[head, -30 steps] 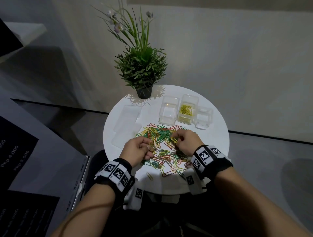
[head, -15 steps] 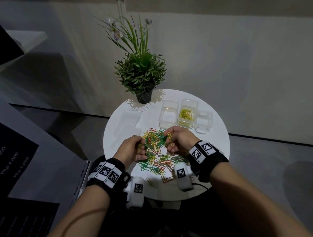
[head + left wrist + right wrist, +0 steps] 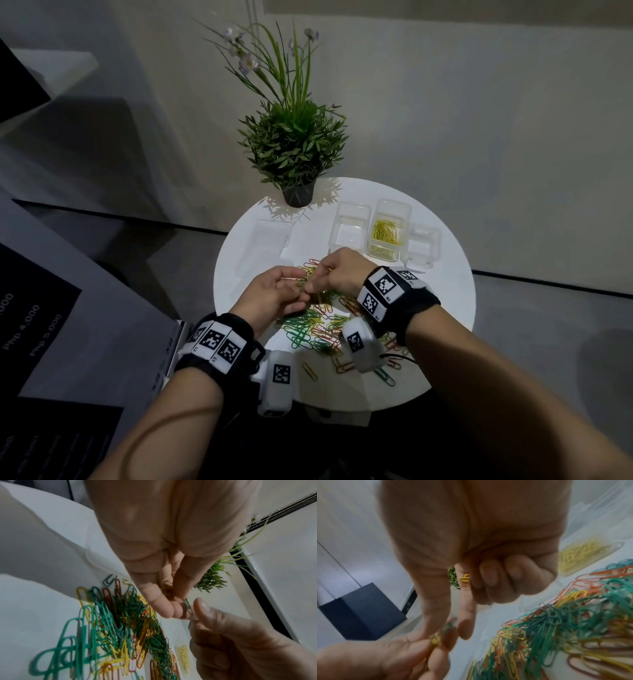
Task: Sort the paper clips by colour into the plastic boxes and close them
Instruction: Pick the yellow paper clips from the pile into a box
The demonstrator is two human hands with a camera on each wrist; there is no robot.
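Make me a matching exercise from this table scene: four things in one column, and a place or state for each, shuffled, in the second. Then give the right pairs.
Things
1. middle box
2. potted plant
3. loose lids
4. left box

Places or states
A. lying flat on the left side of the table
B. open, no clips visible inside
C. holds only yellow clips
D. at the far edge of the table, near the wall

Pairs: 1-C, 2-D, 3-A, 4-B

Left hand (image 3: 274,296) and right hand (image 3: 337,272), fingertips touching
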